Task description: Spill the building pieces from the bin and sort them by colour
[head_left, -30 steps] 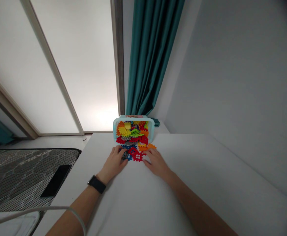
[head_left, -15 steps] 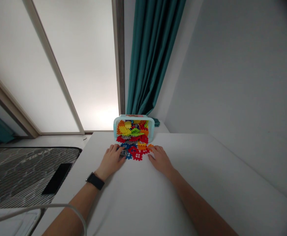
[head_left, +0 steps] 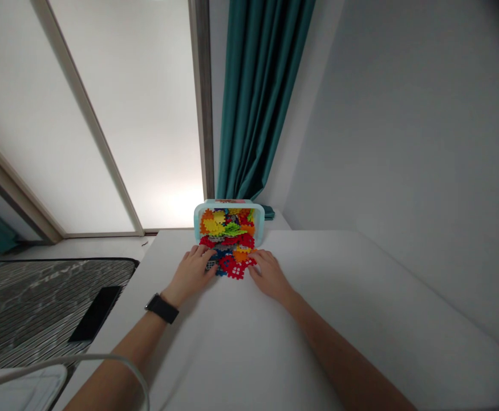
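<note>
A heap of flat, notched plastic building pieces lies spilled on the white table in front of a light-blue bin point(head_left: 197, 224) resting on its side. My left hand point(head_left: 193, 269) lies at the heap's left edge, thumb and fingers apart, around a grey window piece point(head_left: 210, 265) beside blue pieces point(head_left: 219, 273). At the right edge, my right hand point(head_left: 270, 275) touches the pieces with fingertips and spread thumb. Between the hands lie red window pieces point(head_left: 236, 271) and an orange piece point(head_left: 241, 256). Yellow pieces point(head_left: 214, 225) and green pieces point(head_left: 232, 229) fill the bin's mouth.
The white table point(head_left: 232, 354) carries the heap and bin. A black phone point(head_left: 95, 314) rests on a dark striped surface at left. A pale cable point(head_left: 104, 358) loops across the lower left. Behind the bin hangs a teal curtain point(head_left: 258, 103), with a grey wall on the right.
Both hands have come slightly closer together around the heap, the right one shifting left against its pieces. The whole view has also slid a little.
</note>
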Demonstrator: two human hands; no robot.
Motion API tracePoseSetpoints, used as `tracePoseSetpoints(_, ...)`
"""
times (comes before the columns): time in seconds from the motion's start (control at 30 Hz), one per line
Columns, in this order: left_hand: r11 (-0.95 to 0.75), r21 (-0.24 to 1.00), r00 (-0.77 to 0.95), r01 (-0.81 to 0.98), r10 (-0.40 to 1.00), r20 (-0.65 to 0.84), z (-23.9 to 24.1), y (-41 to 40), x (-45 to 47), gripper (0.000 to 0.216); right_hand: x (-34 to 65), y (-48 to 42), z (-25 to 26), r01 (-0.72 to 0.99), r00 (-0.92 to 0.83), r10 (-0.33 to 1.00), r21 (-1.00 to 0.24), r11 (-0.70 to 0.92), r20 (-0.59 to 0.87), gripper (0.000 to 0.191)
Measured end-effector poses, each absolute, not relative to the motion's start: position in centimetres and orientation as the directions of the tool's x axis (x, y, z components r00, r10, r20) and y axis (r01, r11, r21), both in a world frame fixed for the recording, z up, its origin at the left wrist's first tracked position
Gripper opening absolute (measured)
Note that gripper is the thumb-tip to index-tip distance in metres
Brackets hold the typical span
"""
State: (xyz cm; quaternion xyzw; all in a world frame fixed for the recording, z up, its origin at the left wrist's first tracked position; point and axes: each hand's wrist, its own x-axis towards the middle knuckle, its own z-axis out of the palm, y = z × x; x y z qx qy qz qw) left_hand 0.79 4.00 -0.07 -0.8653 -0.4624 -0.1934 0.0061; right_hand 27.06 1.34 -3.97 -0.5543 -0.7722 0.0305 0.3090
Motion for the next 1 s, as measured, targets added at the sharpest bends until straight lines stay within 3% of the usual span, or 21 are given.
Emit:
tracePoseSetpoints(0.13, -0.618, 0.207, 0.534, 0.758, 0.771, 0.347, 0.5, 3.4, 0.8, 0.023, 25.5, 0.5, -2.3, 0.779, -0.29, 0.847, -0.404, 0.48, 0.446, 0.021)
tracePoseSetpoints(0.33, -0.745, 0.384, 0.642, 0.545, 0.666, 0.381, 0.0, 1.5, 0.9, 0.022, 24.3, -0.8, -1.1, 0.694, -0.477, 0.817, -0.433, 0.576, 0.322, 0.015)
tracePoseSetpoints(0.53, -0.793, 0.303, 0.749, 0.529, 0.604, 0.273, -0.6, 0.2, 0.3, 0.015, 24.9, -2.1, -2.2, 0.672, -0.509, 0.802, -0.438, 0.597, 0.312, 0.015)
tracePoseSetpoints(1.0, -0.774, 0.377, 0.736, 0.509, 0.618, 0.276, -1.3, 0.8, 0.1, 0.015, 25.0, -3.0, -2.2, 0.657, -0.518, 0.803, -0.463, 0.595, 0.296, 0.012)
